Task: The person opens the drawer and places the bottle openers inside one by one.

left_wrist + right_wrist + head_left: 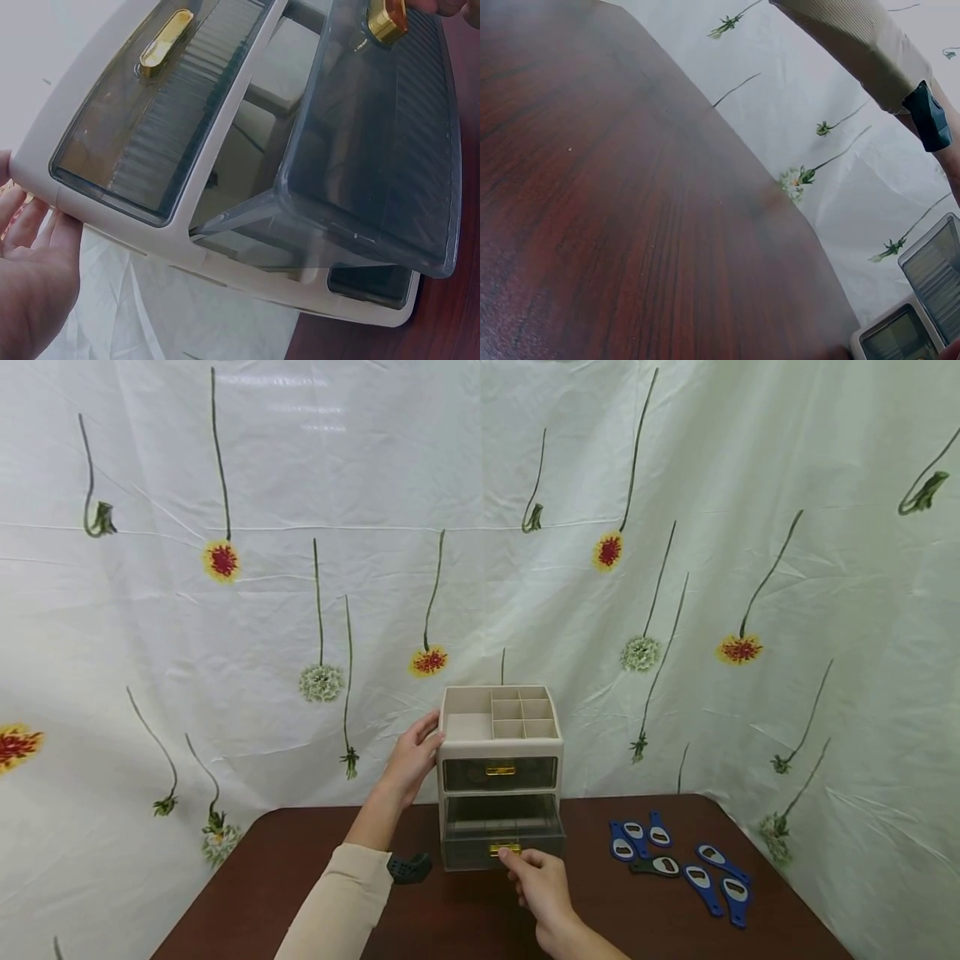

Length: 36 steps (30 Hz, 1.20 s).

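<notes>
A cream desktop drawer organizer (501,748) stands on the table, with open compartments on its top. Its upper smoky, see-through drawer (461,774) is closed, while the drawer (465,853) below it is pulled partway out. At that drawer's gold handle (386,22), my right hand (546,885) pinches with thumb and fingers. My left hand (412,760) rests against the organizer's left side, its fingers lying along the side wall. A lower dark drawer (367,285) shows beneath the pulled one in the left wrist view. The right wrist view leaves most of the right hand out.
Several blue bottle openers (697,878) and a dark one (664,866) lie on the brown table (600,927) to the right of the organizer. A flower-printed white cloth (480,593) hangs behind. A black band (409,867) is on the left wrist.
</notes>
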Each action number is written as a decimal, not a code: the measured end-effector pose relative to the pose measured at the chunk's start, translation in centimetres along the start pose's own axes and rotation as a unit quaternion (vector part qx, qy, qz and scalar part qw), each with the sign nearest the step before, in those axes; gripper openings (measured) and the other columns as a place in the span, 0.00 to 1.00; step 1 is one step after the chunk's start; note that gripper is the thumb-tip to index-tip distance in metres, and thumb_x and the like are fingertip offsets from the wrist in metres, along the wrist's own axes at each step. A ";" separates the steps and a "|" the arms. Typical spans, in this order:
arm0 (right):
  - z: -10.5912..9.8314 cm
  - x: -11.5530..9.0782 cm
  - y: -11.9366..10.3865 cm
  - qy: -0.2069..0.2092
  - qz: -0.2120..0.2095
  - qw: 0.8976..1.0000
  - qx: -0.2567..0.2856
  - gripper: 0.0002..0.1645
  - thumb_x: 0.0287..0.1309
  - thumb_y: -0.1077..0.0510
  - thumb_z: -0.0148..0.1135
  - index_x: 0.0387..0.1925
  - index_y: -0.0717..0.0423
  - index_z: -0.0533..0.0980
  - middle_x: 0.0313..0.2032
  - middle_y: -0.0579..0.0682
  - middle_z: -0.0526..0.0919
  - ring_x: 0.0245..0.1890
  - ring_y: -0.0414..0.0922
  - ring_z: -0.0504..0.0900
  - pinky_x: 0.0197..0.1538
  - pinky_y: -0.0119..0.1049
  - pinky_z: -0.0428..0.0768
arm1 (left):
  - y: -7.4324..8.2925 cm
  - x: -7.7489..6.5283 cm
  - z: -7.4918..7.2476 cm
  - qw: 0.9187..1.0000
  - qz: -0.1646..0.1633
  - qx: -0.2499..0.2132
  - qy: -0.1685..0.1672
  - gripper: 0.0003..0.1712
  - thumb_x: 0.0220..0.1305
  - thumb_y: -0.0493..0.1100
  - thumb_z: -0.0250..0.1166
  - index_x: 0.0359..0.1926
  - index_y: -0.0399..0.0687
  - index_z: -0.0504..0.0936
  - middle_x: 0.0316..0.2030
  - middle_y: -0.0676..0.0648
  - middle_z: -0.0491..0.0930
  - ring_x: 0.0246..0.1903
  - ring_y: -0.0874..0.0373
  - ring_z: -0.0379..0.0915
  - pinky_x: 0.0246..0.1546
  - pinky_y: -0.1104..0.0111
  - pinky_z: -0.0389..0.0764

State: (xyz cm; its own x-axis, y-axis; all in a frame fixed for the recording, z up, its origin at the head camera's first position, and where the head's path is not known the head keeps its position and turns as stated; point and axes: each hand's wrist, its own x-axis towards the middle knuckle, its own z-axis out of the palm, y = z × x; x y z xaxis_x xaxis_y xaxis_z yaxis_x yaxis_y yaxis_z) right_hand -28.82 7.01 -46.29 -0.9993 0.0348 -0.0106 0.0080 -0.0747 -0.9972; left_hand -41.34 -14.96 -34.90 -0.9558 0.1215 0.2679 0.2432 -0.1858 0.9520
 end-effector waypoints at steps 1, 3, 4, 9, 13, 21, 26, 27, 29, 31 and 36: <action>0.0 0.0 0.0 -0.001 0.000 1.000 -0.001 0.20 0.64 0.48 0.73 0.22 0.50 0.77 0.21 0.43 0.75 0.19 0.38 0.66 0.25 0.32 0.70 | 0.0 0.0 0.0 1.000 0.000 0.000 0.000 0.32 0.81 0.35 0.51 0.80 0.39 0.55 0.77 0.38 0.56 0.74 0.44 0.55 0.71 0.48 0.62; -0.1 -0.1 0.0 -0.004 0.001 1.000 -0.002 0.19 0.64 0.48 0.73 0.22 0.49 0.77 0.22 0.43 0.75 0.19 0.38 0.66 0.26 0.32 0.70 | 0.0 0.1 0.0 1.000 0.001 0.000 -0.001 0.32 0.81 0.35 0.51 0.80 0.39 0.55 0.77 0.38 0.55 0.74 0.44 0.55 0.71 0.48 0.62; -0.1 -0.1 0.0 -0.005 0.003 1.000 -0.002 0.19 0.64 0.48 0.73 0.22 0.49 0.77 0.22 0.43 0.75 0.19 0.38 0.67 0.26 0.32 0.70 | 0.1 0.1 0.0 1.000 0.001 0.000 -0.001 0.32 0.81 0.35 0.51 0.80 0.38 0.55 0.77 0.37 0.55 0.74 0.44 0.55 0.71 0.48 0.62; -0.2 -0.6 -0.3 -0.009 0.015 1.000 0.002 0.19 0.64 0.47 0.73 0.22 0.48 0.77 0.22 0.43 0.75 0.19 0.38 0.67 0.26 0.32 0.70 | 0.2 0.1 0.1 1.000 -0.001 0.000 0.000 0.32 0.81 0.35 0.51 0.80 0.39 0.55 0.77 0.37 0.55 0.74 0.43 0.56 0.70 0.48 0.62; -0.2 -0.8 -0.2 -0.013 0.021 1.000 0.006 0.18 0.64 0.48 0.73 0.22 0.48 0.78 0.21 0.42 0.75 0.18 0.38 0.66 0.25 0.31 0.68 | 0.3 0.1 0.1 1.000 -0.001 0.000 -0.002 0.32 0.81 0.35 0.51 0.80 0.39 0.55 0.78 0.38 0.55 0.74 0.44 0.56 0.70 0.48 0.62; -0.2 -1.4 0.1 -0.006 0.020 1.000 0.009 0.17 0.63 0.49 0.73 0.22 0.48 0.79 0.20 0.42 0.75 0.16 0.37 0.65 0.23 0.30 0.69 | 0.2 0.1 0.1 1.000 -0.001 0.004 -0.002 0.32 0.81 0.35 0.51 0.81 0.40 0.55 0.78 0.38 0.55 0.74 0.44 0.55 0.71 0.48 0.62; -0.2 -1.8 0.2 -0.009 0.013 1.000 0.011 0.17 0.63 0.49 0.73 0.22 0.49 0.80 0.20 0.43 0.76 0.15 0.36 0.65 0.22 0.30 0.69 | 0.1 0.1 0.1 1.000 -0.001 0.004 -0.002 0.32 0.81 0.35 0.50 0.81 0.40 0.55 0.78 0.38 0.54 0.74 0.44 0.55 0.70 0.47 0.62; -0.2 -1.8 0.2 -0.009 0.012 1.000 0.010 0.17 0.63 0.49 0.73 0.22 0.50 0.80 0.20 0.43 0.76 0.15 0.36 0.65 0.22 0.30 0.69 | 0.1 0.1 0.1 1.000 -0.002 0.004 -0.002 0.32 0.81 0.35 0.50 0.81 0.40 0.55 0.78 0.39 0.54 0.74 0.45 0.55 0.70 0.48 0.62; -0.2 -2.0 0.2 -0.009 0.010 1.000 0.009 0.17 0.63 0.49 0.73 0.23 0.50 0.80 0.20 0.43 0.76 0.15 0.36 0.66 0.22 0.30 0.70 | 0.0 0.1 0.1 1.000 -0.002 0.003 -0.002 0.32 0.81 0.35 0.51 0.81 0.41 0.55 0.78 0.39 0.54 0.74 0.45 0.55 0.70 0.48 0.62; -0.1 -2.1 0.3 -0.008 0.010 1.000 0.009 0.17 0.63 0.49 0.74 0.22 0.51 0.80 0.20 0.43 0.76 0.15 0.36 0.66 0.22 0.29 0.70 | 0.0 0.0 0.1 1.000 -0.001 0.004 -0.003 0.32 0.81 0.35 0.50 0.81 0.41 0.55 0.78 0.38 0.54 0.74 0.44 0.55 0.70 0.48 0.62; -0.2 -2.4 0.3 -0.010 0.013 1.000 0.006 0.17 0.63 0.49 0.73 0.23 0.51 0.80 0.20 0.43 0.76 0.15 0.36 0.66 0.22 0.29 0.70 | -0.1 0.0 0.0 1.000 0.002 0.004 -0.003 0.32 0.81 0.34 0.50 0.81 0.39 0.55 0.78 0.37 0.54 0.75 0.43 0.54 0.70 0.47 0.61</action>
State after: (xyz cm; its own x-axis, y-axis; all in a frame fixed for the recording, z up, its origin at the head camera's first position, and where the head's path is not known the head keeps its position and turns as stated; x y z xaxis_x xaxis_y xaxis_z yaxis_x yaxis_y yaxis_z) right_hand -26.44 7.13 -46.63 -0.9993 0.0131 -0.0348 0.0336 -0.0877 -0.9956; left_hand -41.35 -14.91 -34.94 -0.9538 0.1266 0.2723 0.2480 -0.1789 0.9521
